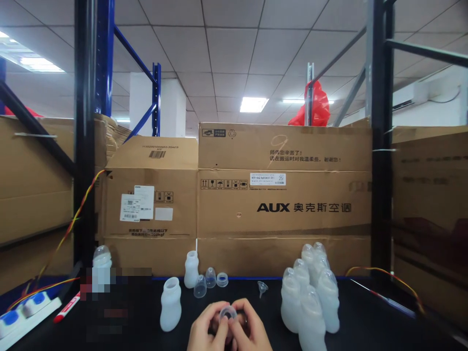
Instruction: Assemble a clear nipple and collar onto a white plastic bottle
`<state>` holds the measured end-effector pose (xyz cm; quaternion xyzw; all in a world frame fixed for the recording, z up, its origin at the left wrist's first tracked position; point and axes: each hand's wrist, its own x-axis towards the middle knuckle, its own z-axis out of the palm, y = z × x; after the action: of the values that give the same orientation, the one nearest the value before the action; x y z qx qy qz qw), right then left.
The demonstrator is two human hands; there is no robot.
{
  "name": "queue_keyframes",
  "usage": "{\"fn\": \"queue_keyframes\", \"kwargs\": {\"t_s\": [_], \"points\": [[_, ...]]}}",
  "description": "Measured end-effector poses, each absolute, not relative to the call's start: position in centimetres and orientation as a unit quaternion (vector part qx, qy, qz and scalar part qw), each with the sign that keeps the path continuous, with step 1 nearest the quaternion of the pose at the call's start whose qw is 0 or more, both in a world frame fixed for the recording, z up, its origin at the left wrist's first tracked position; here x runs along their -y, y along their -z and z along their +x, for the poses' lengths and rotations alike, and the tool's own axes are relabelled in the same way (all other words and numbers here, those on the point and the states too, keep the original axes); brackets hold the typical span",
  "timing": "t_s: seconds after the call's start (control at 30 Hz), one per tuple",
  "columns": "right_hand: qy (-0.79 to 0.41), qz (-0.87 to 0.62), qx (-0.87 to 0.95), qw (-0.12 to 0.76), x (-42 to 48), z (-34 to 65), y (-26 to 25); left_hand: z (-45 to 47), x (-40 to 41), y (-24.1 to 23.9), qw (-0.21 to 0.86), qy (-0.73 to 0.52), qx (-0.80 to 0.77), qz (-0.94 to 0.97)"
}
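My left hand [209,327] and my right hand [251,327] are together at the bottom centre, both closed on a small translucent bottle ring [228,311]. The thumbs press on its near side, and the fingers curl around behind and hide part of it. Left of my hands stands an open white baby bottle [170,306]. Another open baby bottle [191,269] is farther back. Beside that one are two clear bottle caps [200,286] and a second ring [222,279], lying on the black table. A small clear funnel [262,288] rests to the right, beyond my right hand.
Several capped white bottles [312,317] are grouped at the right. One more capped bottle [102,265] stands at the back left, near a red-and-white marker [68,307] and a power strip [31,312]. Cardboard panels [285,209] and dark shelf posts [381,146] bound the table [146,336].
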<state>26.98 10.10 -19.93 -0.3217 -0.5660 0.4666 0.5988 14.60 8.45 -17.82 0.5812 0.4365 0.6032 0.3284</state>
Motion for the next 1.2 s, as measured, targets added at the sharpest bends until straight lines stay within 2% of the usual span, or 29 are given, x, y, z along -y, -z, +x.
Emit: {"fn": "queue_keyframes", "kwargs": {"t_s": [0.27,0.47,0.67,0.8,0.93,1.1,1.2], "points": [[-0.354,-0.373,0.605,0.608,-10.2,27.1,20.2,15.4,-9.0,18.4,0.333,-0.626,-0.427,0.562],[-0.411,-0.349,0.594,0.597,-9.6,27.6,18.9,15.1,-8.8,18.1,0.367,-0.6,-0.43,0.566],[-0.424,-0.359,0.562,0.613,-8.8,27.6,17.9,13.4,-7.9,16.2,0.214,-0.535,-0.467,0.671],[-0.456,-0.349,0.523,0.631,-8.5,27.8,17.4,13.0,-6.9,14.8,0.112,-0.49,-0.423,0.754],[-0.481,-0.335,0.523,0.619,-7.9,27.9,17.0,12.8,-6.2,13.1,0.013,-0.432,-0.408,0.804],[-0.464,-0.324,0.559,0.606,-8.0,27.8,17.4,12.5,-6.1,12.7,-0.043,-0.424,-0.398,0.812],[-0.487,-0.33,0.572,0.572,-8.3,28.1,17.4,11.8,-6.3,12.3,-0.115,-0.429,-0.403,0.8]]}}
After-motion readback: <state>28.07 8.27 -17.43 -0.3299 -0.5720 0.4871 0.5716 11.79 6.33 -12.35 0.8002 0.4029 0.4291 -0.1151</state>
